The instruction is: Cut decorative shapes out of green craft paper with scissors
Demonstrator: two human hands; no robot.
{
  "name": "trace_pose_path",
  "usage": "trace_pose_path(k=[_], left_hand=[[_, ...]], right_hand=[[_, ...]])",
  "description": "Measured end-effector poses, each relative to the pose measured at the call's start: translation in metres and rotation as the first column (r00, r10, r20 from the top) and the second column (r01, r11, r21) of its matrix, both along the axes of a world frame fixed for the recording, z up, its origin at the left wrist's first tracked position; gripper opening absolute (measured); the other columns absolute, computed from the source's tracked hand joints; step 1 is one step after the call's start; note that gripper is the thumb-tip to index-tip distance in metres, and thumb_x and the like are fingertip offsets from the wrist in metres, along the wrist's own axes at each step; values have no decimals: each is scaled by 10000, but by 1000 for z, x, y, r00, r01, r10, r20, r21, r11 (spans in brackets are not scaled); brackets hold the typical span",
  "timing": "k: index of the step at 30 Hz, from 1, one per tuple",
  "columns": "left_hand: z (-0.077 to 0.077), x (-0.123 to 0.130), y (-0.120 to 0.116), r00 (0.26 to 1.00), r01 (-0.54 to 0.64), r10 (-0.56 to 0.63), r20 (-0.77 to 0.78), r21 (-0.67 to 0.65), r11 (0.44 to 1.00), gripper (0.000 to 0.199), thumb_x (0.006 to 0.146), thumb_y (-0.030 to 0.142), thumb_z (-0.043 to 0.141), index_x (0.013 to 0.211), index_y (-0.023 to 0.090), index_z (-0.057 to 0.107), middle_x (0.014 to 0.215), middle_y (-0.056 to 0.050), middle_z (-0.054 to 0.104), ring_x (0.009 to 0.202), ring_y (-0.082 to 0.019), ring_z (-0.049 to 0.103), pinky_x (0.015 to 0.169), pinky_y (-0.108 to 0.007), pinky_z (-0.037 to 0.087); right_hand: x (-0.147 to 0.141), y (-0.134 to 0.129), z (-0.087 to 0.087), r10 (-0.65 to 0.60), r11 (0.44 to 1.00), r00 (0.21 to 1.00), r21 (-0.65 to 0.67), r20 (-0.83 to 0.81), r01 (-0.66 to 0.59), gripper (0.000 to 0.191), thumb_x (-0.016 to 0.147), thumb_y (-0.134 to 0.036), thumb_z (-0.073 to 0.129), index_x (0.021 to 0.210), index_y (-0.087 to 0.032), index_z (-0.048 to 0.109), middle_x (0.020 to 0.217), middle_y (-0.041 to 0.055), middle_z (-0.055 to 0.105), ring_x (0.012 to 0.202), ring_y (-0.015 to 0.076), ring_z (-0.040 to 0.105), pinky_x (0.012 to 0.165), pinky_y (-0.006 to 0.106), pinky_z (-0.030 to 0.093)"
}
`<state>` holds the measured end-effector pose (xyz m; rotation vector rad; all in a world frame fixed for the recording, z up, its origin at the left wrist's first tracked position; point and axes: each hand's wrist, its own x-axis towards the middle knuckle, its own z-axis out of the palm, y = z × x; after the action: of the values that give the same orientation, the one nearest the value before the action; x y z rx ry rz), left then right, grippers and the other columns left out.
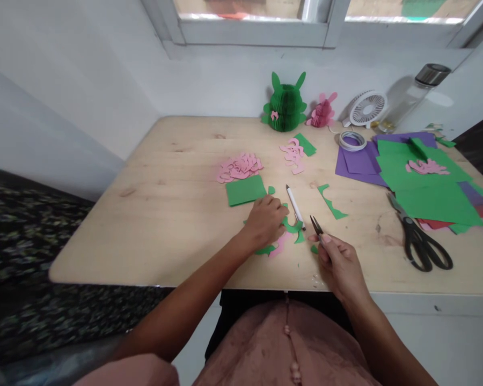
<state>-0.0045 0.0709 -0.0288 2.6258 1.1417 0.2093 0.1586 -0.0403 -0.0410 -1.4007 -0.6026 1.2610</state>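
Observation:
My left hand [265, 222] lies palm down on curved green paper cutouts [292, 226], and its fingertips are hidden. A pink paper scrap [279, 245] sticks out just below it. My right hand [340, 262] grips small black pointed snips [316, 226], their tips near the green cutouts. A white pen [294, 206] lies between my hands. To the left sit a green paper rectangle [245, 190] and a heap of pink cutouts [239, 167]. A jagged green strip [332, 202] lies to the right.
The light wooden table [145, 225] holds large black scissors [421, 241], stacked green paper [430, 198], purple paper [356, 166], and a tape roll [352, 140]. Green [285, 104] and pink [322, 111] honeycomb paper rabbits, a small fan [367, 107], and a glass bottle [414, 99] stand behind.

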Motion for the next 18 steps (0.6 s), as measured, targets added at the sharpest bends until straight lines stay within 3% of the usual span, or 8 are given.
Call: trace_pose_path(k=[4, 8, 15, 18], left_hand=[[4, 4, 10, 996, 13, -16, -90, -41, 999, 174, 719, 149, 569, 881, 164, 631, 976, -120, 624, 1018, -287, 493, 836, -411, 387], [6, 5, 15, 997, -4, -4, -75, -111, 994, 130, 677, 140, 586, 799, 178, 606, 924, -92, 634, 954, -267, 512, 776, -376, 390], [7, -1, 9, 988, -56, 94, 121, -289, 956, 118, 652, 107, 546, 728, 195, 565, 705, 11, 591, 715, -165, 532, 684, -288, 398], [9, -5, 2, 921, -66, 228, 316, -449, 891, 175, 648, 117, 552, 795, 202, 592, 707, 33, 567, 674, -133, 528, 635, -250, 407]], right_hand=[[1, -1, -2, 6, 1000, 1000, 22, -16, -6, 345, 774, -467, 673, 800, -127, 729, 472, -82, 304, 443, 73, 197, 432, 256, 97], [1, -1, -2, -7, 1000, 1000, 26, -26, 8, 342, 773, -463, 677, 804, -128, 737, 475, -79, 308, 456, 78, 205, 440, 256, 111], [-3, 2, 5, -58, 998, 997, 0, -41, 58, 362, 721, -482, 710, 791, -128, 732, 472, -76, 343, 432, 70, 212, 416, 245, 96], [-3, 4, 10, -82, 997, 996, 5, -36, 82, 388, 682, -507, 726, 776, -131, 720, 480, -69, 375, 416, 62, 206, 393, 240, 73]])
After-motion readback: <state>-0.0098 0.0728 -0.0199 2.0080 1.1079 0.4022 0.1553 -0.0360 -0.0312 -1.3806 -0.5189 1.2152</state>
